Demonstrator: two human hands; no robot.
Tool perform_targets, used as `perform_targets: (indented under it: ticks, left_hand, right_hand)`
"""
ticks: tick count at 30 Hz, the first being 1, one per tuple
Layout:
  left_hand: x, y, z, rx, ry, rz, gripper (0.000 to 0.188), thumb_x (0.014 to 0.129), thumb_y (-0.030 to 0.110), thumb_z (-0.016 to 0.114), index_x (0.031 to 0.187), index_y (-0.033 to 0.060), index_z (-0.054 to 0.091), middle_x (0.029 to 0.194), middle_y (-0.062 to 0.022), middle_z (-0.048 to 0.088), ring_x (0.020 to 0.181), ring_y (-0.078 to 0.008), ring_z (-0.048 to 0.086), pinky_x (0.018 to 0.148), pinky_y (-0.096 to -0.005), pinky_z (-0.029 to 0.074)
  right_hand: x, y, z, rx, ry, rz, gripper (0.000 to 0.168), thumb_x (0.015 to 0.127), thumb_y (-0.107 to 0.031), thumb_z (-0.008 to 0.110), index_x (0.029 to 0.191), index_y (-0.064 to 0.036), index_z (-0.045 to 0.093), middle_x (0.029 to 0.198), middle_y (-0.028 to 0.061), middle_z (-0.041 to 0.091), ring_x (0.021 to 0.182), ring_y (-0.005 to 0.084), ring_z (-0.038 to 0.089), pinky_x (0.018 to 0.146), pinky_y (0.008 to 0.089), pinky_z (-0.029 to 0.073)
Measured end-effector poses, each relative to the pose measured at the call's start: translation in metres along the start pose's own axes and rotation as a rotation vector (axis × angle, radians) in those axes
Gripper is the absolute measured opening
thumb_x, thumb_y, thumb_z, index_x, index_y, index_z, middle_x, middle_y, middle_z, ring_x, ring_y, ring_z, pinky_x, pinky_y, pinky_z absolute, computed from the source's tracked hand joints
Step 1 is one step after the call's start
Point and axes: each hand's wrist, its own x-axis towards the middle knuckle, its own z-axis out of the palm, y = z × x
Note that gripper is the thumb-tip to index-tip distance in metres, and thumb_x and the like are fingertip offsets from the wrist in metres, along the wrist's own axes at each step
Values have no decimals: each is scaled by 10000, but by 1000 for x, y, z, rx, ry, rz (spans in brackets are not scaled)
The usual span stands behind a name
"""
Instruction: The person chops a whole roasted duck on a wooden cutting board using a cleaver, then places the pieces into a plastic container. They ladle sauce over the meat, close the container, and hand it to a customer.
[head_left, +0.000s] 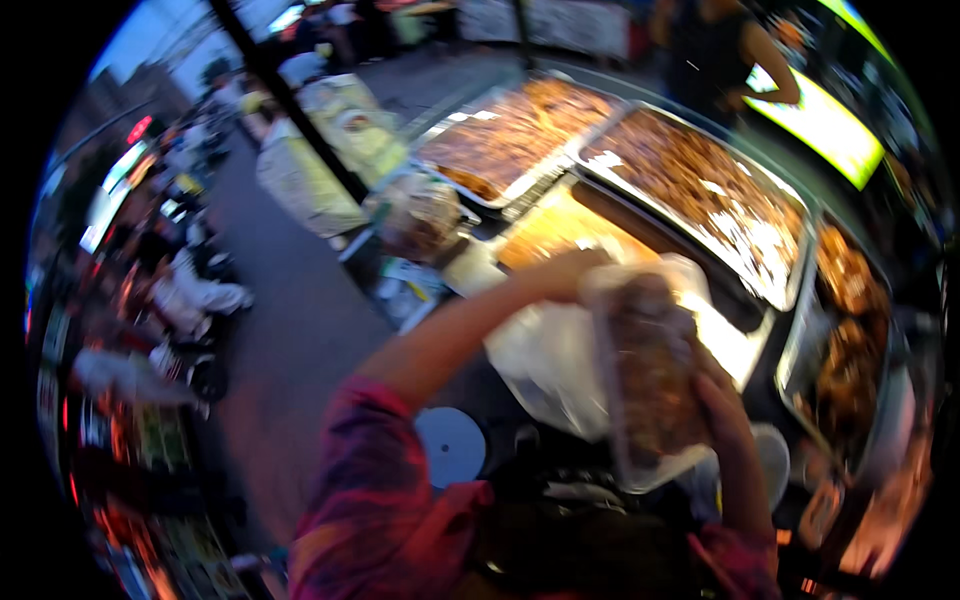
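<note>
A clear plastic container (652, 375) filled with brown food is tilted up in front of my chest. My right hand (716, 397) grips its right side. My left hand (581, 270) is at its upper left, beside a translucent white plastic bag (551, 367) that hangs to the left of the container; blur hides whether these fingers hold the bag, the container or both. Behind my hands lies a yellowish cutting board (574, 229), brightly lit.
Metal trays of brown cooked food (517, 139) (697, 191) stand beyond the board, and a tray of larger glazed pieces (847, 330) is at right. A bagged item (416, 214) sits at left. A person (712, 60) stands across the stall. A dark pole (292, 105) rises at left.
</note>
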Motion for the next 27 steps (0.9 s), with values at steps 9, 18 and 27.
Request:
perform_targets:
  ticks: [9,18,27]
  left_hand:
    - [-40,58,-68,302,184,173,802,644,-138,466,1364,182,318,1348,-109,387,979,-338,550,808,-381,452]
    - [-115,55,-94,691,114,111,890,617,-151,468,1381,263,277,1389,-34,364,914,-268,599,623,-355,500]
    - [-96,47,-86,292,40,429,555,691,18,473,1240,96,485,1258,-131,487,1024,-318,545,822,-406,458]
  right_hand:
    - [36,45,48,79,-208,226,552,820,-384,630,1203,-19,473,1005,42,582,932,116,535,837,261,430]
    - [94,60,36,439,-13,117,441,869,-337,564,1182,-42,465,981,94,613,809,177,632,690,320,542]
    - [114,46,96,130,5,39,388,855,-297,596,1138,-49,503,980,41,581,845,112,571,709,259,489]
